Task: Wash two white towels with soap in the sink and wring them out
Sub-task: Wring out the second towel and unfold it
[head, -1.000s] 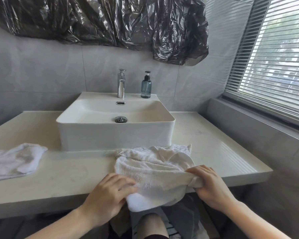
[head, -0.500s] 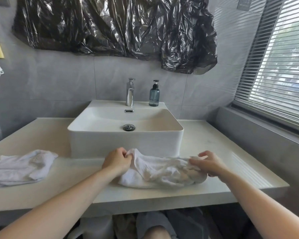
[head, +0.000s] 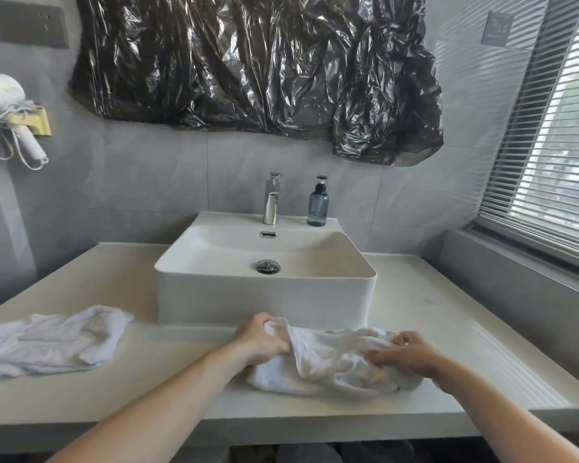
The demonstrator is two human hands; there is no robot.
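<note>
A crumpled white towel (head: 331, 362) lies on the countertop (head: 415, 295) just in front of the white basin (head: 264, 295). My left hand (head: 259, 339) grips its left end in a fist. My right hand (head: 410, 354) pinches its right end with curled fingers. A second white towel (head: 51, 339) lies spread out on the counter at the far left, apart from both hands. A blue soap pump bottle (head: 318, 203) stands on the basin's back ledge, right of the chrome tap (head: 271, 200). The basin looks dry, with its drain plug (head: 268, 266) in the middle.
A black plastic sheet (head: 258, 68) covers the wall above the basin. A white hair dryer (head: 10, 111) hangs on the left wall. A window with blinds (head: 555, 145) and a grey ledge run along the right side.
The towel went from hanging over the counter's front edge to bunched on the counter before the basin. Both hands moved forward with it. The view has tilted upward.
</note>
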